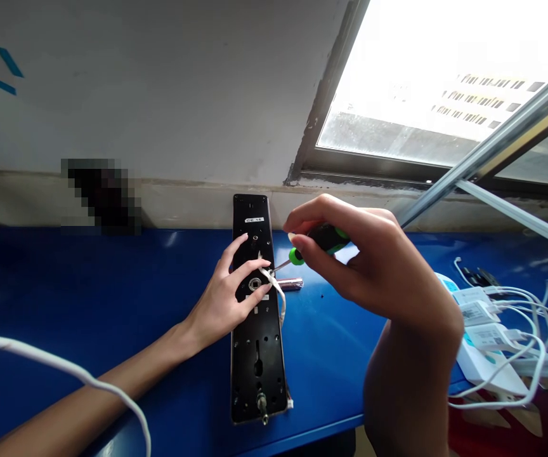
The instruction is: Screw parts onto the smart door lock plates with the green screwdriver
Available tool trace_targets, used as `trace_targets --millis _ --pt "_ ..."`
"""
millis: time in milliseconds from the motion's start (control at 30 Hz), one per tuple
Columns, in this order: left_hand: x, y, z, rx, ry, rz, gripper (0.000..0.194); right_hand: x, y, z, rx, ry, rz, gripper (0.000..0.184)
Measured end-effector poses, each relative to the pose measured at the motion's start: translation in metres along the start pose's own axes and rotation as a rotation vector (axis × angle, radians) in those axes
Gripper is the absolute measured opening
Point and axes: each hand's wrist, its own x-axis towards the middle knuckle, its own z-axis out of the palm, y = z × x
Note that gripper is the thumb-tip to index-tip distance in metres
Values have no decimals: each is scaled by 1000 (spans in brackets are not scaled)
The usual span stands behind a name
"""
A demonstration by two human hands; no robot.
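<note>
A long black lock panel (244, 336) lies lengthwise away from me, with screw holes, a slot, a square-holed hub and a metal spindle at its near end. Across its middle rests my left hand (224, 292), index finger and thumb closed about a white cable (278, 289), another finger on the panel. My right hand (373, 254) grips a green-and-black screwdriver (328, 239). Its shaft slants down left, the tip beside the cable at the panel's right edge; exact contact is hidden. A silvery-brown cylinder (290, 284) sticks out right of the panel.
The panel lies on a blue table (179, 266) against a wall. At right a white power strip (486, 365) holds several plugged-in adapters with tangled white cords. A thick white cable (78, 368) crosses at left. Metal bars (474, 155) slant before the window.
</note>
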Motion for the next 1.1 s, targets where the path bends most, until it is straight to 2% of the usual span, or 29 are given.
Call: trace_targets --millis 267,433,500,667,800,933,1100 --pt "0 -3 -4 -14 -45 -21 34 -2 1 -7 16 -44 -59 19" --pt "0 -3 -3 -10 -49 -30 36 4 3 7 -180 176 -8 14" --pt "0 -2 -5 11 -59 -28 37 5 3 12 -207 218 -11 16" --pt "2 5 -13 138 -103 4 44 4 1 9 -108 111 -16 21" --pt "3 10 -19 245 6 70 45 2 1 5 -125 122 -7 27" --pt "4 9 -19 120 172 171 30 2 2 5 -151 134 10 26" --pt "5 7 -18 -59 213 175 32 2 1 6 -144 116 -3 25"
